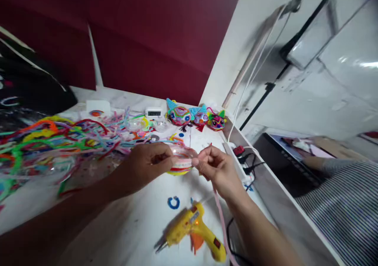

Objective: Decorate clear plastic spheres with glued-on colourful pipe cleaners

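Above the middle of the white surface (126, 226), two hands hold one clear bowl (181, 163) ringed with red, white and yellow bands. The left hand (150, 161) pinches its left side between thumb and fingers; the right hand (217, 165) pinches its right side the same way. One pink strip (218, 207) runs from below the right hand toward the near edge.

Nearer that edge lie one yellow glue gun (184, 226), its one small light glowing orange, one orange piece (196, 241) partly under it, and one open blue ring (173, 202) just beyond. Three decorated animal heads (179, 116) stand in a row toward the far right corner. One white digital display (154, 112) sits left of them near the far edge; its digits are too blurred to read, as is the label on the glue gun. Coloured strips (59, 140), too tangled to count, cover the far left part. One white power strip (240, 165) lies along the right edge. Beyond that edge is one other person in a striped garment (339, 203).
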The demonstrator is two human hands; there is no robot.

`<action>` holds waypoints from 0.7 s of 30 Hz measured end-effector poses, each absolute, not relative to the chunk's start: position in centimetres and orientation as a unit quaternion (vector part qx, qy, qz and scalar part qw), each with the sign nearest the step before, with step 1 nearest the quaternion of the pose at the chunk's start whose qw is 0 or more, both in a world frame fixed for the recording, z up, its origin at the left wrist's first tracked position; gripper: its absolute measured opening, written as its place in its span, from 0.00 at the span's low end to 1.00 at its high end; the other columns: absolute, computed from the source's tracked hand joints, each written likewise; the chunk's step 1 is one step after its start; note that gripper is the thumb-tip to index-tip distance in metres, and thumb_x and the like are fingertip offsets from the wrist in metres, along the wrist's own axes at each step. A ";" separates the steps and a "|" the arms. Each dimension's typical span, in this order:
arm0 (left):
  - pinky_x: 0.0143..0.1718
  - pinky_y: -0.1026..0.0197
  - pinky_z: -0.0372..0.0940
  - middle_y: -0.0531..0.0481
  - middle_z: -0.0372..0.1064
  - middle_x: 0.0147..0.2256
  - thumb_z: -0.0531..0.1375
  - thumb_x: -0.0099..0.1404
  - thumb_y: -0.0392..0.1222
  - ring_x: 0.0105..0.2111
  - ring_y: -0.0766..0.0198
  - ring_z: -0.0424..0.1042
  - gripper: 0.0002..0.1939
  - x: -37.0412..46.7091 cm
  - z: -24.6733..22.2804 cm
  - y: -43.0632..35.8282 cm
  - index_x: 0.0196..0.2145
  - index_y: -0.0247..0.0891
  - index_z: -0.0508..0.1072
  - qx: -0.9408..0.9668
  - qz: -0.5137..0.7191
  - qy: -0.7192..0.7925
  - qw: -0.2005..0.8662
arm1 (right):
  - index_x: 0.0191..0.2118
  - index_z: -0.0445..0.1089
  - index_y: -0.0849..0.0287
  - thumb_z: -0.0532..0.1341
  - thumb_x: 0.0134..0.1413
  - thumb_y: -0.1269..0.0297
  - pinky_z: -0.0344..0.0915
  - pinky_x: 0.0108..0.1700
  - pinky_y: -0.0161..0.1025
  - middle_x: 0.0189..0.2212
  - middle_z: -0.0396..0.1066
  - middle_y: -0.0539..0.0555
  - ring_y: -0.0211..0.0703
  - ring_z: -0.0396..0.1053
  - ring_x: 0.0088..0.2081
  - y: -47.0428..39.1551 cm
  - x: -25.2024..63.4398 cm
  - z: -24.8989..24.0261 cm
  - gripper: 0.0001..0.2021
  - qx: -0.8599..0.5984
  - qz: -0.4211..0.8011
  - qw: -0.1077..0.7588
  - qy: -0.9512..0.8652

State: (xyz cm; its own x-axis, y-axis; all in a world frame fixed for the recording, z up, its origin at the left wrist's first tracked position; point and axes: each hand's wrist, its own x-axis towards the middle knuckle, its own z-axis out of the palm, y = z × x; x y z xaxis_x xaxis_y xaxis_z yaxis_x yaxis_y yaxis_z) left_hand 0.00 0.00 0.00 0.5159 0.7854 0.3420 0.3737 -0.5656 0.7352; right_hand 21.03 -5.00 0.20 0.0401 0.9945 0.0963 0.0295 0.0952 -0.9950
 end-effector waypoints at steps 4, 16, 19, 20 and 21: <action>0.24 0.67 0.53 0.57 0.59 0.21 0.56 0.63 0.46 0.23 0.70 0.59 0.15 0.0 0.2 0.2 0.22 0.36 0.69 0.811 0.343 0.348 0.322 | 0.35 0.67 0.59 0.74 0.40 0.53 0.49 0.18 0.28 0.14 0.64 0.41 0.28 0.54 0.16 -4.8 20.9 0.1 0.21 -0.477 0.467 0.539 -0.513; 0.19 0.68 0.49 0.59 0.55 0.19 0.56 0.61 0.46 0.19 0.72 0.55 0.14 -0.2 0.3 0.7 0.22 0.36 0.68 0.780 0.344 0.319 0.414 | 0.38 0.76 0.62 0.70 0.48 0.54 0.50 0.19 0.30 0.17 0.69 0.46 0.29 0.56 0.16 -5.0 22.0 0.6 0.17 -0.461 0.496 0.475 -0.563; 0.20 0.67 0.51 0.58 0.58 0.19 0.55 0.62 0.45 0.20 0.71 0.57 0.14 -0.3 0.1 0.9 0.22 0.36 0.68 0.785 0.334 0.317 0.413 | 0.36 0.76 0.62 0.70 0.48 0.55 0.50 0.19 0.30 0.16 0.69 0.46 0.29 0.55 0.16 -5.0 22.0 0.6 0.15 -0.467 0.485 0.473 -0.568; 0.20 0.67 0.52 0.58 0.59 0.19 0.55 0.62 0.46 0.20 0.70 0.58 0.14 -0.3 0.1 0.9 0.23 0.36 0.69 0.791 0.328 0.319 0.407 | 0.35 0.76 0.62 0.70 0.48 0.54 0.51 0.19 0.30 0.16 0.69 0.46 0.29 0.55 0.16 -5.0 22.0 0.5 0.15 -0.471 0.479 0.474 -0.569; 0.21 0.67 0.52 0.57 0.59 0.19 0.55 0.63 0.46 0.20 0.70 0.59 0.14 -0.3 0.0 0.9 0.23 0.36 0.69 0.797 0.323 0.322 0.395 | 0.35 0.75 0.62 0.70 0.48 0.54 0.51 0.20 0.31 0.16 0.68 0.46 0.29 0.55 0.16 -5.0 21.9 0.5 0.15 -0.476 0.472 0.476 -0.569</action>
State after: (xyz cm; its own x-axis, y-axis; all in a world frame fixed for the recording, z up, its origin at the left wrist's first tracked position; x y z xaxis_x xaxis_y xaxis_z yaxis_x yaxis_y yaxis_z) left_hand -0.28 0.92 -0.03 0.5843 0.7686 0.2606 0.2576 -0.4801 0.8385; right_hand 21.92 -4.99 0.49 -0.0943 0.9912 0.0930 0.0923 0.1018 -0.9905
